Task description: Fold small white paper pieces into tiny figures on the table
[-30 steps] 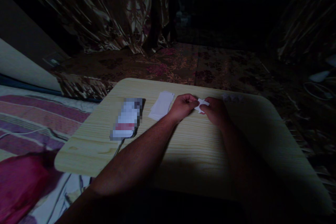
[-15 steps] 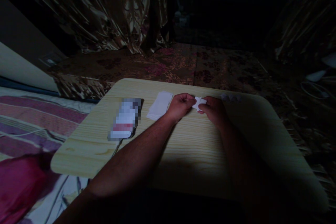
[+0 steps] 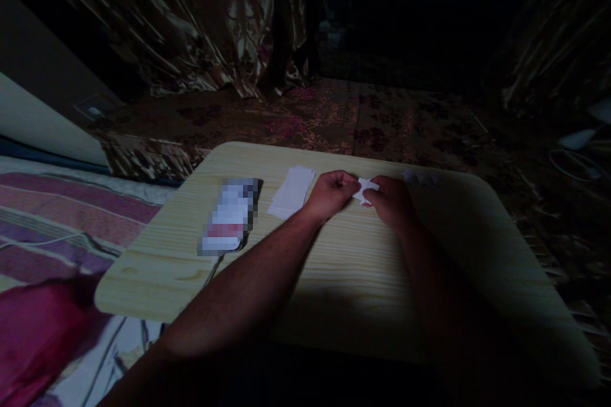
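Between my two hands is a small piece of folded white paper [image 3: 366, 187], with corners sticking out of it. My left hand [image 3: 333, 194] pinches its left side between thumb and fingers. On the other side, my right hand [image 3: 392, 198] grips it with the thumb on top. The fingers hide part of the paper. Just left of my left hand lies a stack of white paper sheets [image 3: 292, 191], slightly fanned. Several small pale folded pieces [image 3: 421, 177] sit in a row in the shade beyond my right hand.
A light wooden table [image 3: 353, 267] with rounded corners carries everything. A phone with a blurred-out screen [image 3: 226, 216] lies at its left, a cable [image 3: 212, 270] running from it. Striped bedding [image 3: 81, 222] and a pink cloth [image 3: 38, 337] are at the left, patterned curtains [image 3: 238, 19] behind.
Both hands still hold the folded paper in nearly the same place. The whole view has shifted very slightly; nothing was let go or picked up.
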Demonstrator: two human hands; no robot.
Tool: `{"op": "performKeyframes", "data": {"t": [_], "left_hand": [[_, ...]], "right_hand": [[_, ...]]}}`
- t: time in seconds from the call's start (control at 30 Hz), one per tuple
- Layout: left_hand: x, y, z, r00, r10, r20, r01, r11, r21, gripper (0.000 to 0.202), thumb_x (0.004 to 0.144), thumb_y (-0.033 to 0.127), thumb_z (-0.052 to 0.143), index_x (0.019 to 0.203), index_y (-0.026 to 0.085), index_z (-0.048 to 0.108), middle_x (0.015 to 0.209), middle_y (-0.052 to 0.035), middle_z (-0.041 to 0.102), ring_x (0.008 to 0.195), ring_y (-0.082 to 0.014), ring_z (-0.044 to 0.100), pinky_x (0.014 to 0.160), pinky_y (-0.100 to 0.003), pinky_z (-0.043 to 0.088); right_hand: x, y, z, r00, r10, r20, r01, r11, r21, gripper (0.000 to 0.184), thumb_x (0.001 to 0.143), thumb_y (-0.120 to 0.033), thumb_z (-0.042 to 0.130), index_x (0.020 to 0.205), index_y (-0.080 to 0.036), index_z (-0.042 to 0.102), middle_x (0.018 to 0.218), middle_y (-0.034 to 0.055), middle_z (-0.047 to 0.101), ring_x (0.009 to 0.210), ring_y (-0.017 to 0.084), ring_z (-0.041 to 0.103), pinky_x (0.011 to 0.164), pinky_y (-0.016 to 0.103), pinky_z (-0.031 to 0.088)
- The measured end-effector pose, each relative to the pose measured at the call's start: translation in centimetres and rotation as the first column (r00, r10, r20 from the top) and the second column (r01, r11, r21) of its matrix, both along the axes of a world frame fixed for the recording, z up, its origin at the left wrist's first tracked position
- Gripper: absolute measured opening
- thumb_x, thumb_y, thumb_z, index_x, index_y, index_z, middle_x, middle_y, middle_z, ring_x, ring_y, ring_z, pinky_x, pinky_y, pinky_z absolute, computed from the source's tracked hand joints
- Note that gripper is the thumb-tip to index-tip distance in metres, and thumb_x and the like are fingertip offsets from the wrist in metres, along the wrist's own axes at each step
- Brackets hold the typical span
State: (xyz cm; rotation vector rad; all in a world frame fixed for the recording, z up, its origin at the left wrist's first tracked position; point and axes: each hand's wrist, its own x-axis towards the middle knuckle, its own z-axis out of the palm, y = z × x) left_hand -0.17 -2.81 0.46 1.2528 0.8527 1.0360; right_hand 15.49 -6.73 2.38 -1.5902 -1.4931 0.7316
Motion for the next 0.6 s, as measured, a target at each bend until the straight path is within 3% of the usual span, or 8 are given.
{"op": "performKeyframes", "data": {"t": [0.27, 0.6], "left_hand": [[0.01, -0.1, 0.12, 1.0, -0.007, 0.005, 0.007, 1.0, -0.002, 0.03, 0.068, 0.039, 0.078, 0.073, 0.014, 0.062, 0.056, 0.0038, 0.055, 0.051, -0.0061, 0.042, 0.054, -0.022, 0.033], [-0.03, -0.15, 0.14, 0.999, -0.025, -0.031, 0.026, 0.999, 0.023, 0.028, 0.069, 0.038, 0.076, 0.073, 0.014, 0.063, 0.056, 0.0035, 0.054, 0.051, -0.0064, 0.041, 0.053, -0.023, 0.033]], "right_hand": [[-0.1, 0.01, -0.12, 0.998, 0.011, -0.06, -0.011, 1.0, -0.005, 0.013, 0.067, -0.027, 0.061, 0.074, -0.017, 0.066, 0.059, 0.0002, 0.068, 0.058, 0.018, 0.064, 0.05, 0.024, 0.042], [0.07, 0.08, -0.3, 0.998, 0.002, 0.064, -0.006, 0.999, 0.049, 0.011, 0.069, -0.027, 0.059, 0.068, -0.018, 0.064, 0.058, -0.0001, 0.065, 0.056, 0.016, 0.059, 0.05, 0.025, 0.038]]}}
